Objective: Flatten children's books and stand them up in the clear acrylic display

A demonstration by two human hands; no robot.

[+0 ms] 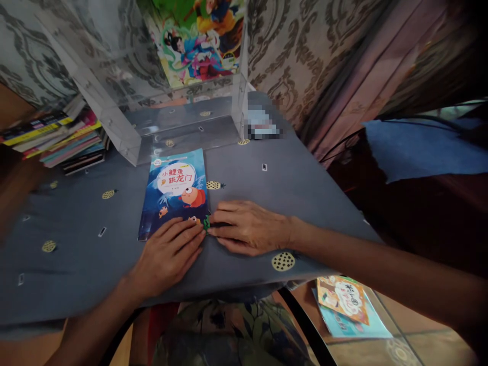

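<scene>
A blue picture book with orange fish on its cover lies closed on the grey cloth-covered table. My left hand rests flat on the lower part of the cover, fingers stretched out. At the book's lower right corner, my right hand has its fingertips on the edge, bent together around a small green patch of the cover. Its thumb is mostly hidden. Just behind the book stands a clear acrylic rack.
In the rack leans a colourful picture book. Stacked books sit at the table's left. A blurred pale blue item lies right of the rack. More books lie on the floor at the lower right, past the table edge.
</scene>
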